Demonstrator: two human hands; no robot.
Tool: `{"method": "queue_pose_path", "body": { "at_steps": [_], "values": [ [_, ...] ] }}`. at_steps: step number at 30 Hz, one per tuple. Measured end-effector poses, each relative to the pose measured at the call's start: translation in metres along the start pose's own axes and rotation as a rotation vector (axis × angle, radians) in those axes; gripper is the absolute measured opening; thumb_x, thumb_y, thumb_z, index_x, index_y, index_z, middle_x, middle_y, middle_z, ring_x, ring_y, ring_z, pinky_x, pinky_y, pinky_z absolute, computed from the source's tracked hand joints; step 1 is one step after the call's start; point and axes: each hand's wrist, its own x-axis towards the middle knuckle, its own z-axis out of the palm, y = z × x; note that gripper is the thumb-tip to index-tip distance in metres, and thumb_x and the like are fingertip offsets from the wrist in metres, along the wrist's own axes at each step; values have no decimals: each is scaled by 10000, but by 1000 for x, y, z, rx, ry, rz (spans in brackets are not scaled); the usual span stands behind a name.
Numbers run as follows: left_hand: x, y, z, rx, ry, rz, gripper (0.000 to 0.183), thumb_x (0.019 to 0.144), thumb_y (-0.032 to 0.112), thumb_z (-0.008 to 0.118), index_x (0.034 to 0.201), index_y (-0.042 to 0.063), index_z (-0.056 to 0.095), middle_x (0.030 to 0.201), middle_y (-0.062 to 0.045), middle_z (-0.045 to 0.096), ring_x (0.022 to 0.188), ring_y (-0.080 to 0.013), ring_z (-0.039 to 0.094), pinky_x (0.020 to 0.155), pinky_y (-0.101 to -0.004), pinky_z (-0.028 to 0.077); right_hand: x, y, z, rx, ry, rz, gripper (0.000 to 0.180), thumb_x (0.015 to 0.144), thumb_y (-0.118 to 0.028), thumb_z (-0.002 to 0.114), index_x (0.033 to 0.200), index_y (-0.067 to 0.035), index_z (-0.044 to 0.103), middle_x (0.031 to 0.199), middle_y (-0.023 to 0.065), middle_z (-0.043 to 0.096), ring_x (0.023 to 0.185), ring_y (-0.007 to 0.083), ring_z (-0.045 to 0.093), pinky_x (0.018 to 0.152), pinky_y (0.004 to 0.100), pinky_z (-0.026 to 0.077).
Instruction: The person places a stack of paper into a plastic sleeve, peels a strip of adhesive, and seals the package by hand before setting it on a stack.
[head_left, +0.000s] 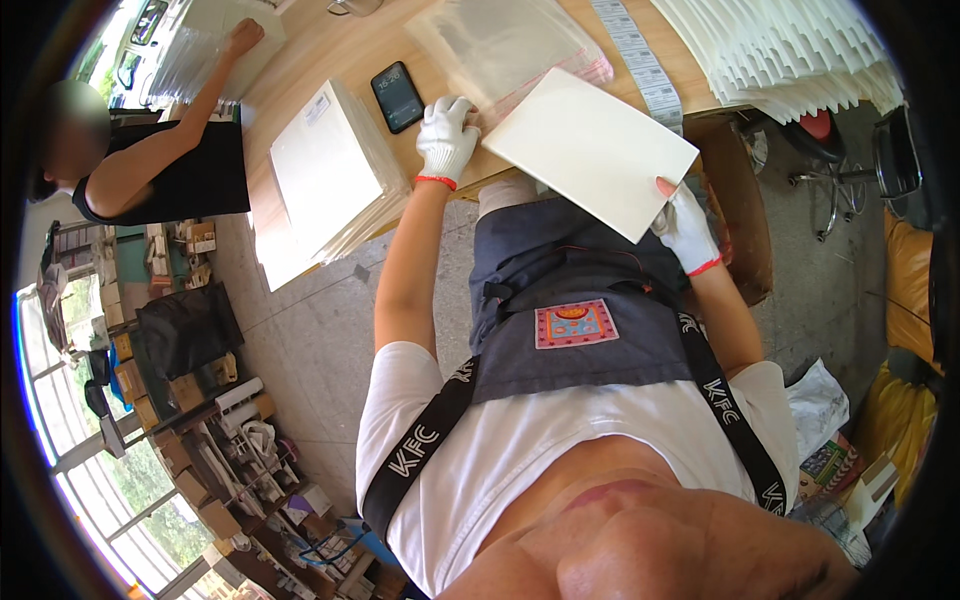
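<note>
My right hand (686, 225), in a white knit glove with a red cuff, grips a flat white rectangular panel (592, 150) by its near right corner, the thumb on top. The panel slants over the table's front edge, above my lap. My left hand (448, 139), gloved the same way, rests at the table edge with its fingers curled, left of the panel. Whether those fingers pinch anything is not clear. Just beyond both hands lies a pile of clear plastic sleeves (510, 45) with pinkish edges.
A black smartphone (397, 96) and plastic-wrapped white panels (326, 165) lie left on the wooden table (322, 52). A strip of printed labels (637, 52) and stacked white panels (780, 52) are right. A cardboard box (742, 217) stands below. Another person (165, 165) works at far left.
</note>
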Motion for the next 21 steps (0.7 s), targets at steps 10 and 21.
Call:
{"method": "queue_pose_path", "body": {
  "at_steps": [10, 21],
  "values": [
    [-21, 62, -12, -354, 95, 112, 235, 704, 8, 538, 884, 126, 630, 845, -71, 592, 706, -252, 603, 597, -343, 487, -8, 13, 17, 176, 94, -87, 367, 906, -157, 545, 1255, -79, 462, 1108, 39, 584, 897, 123, 610, 576, 218, 507],
    [-53, 121, 73, -1604, 189, -797, 141, 894, 89, 570, 1010, 16, 609, 894, -47, 648, 817, -112, 616, 691, -241, 503, -24, 1, 30, -66, -31, -131, 329, 921, -219, 532, 1210, -79, 463, 940, 8, 614, 565, 61, 563, 377, 162, 401]
  ]
}}
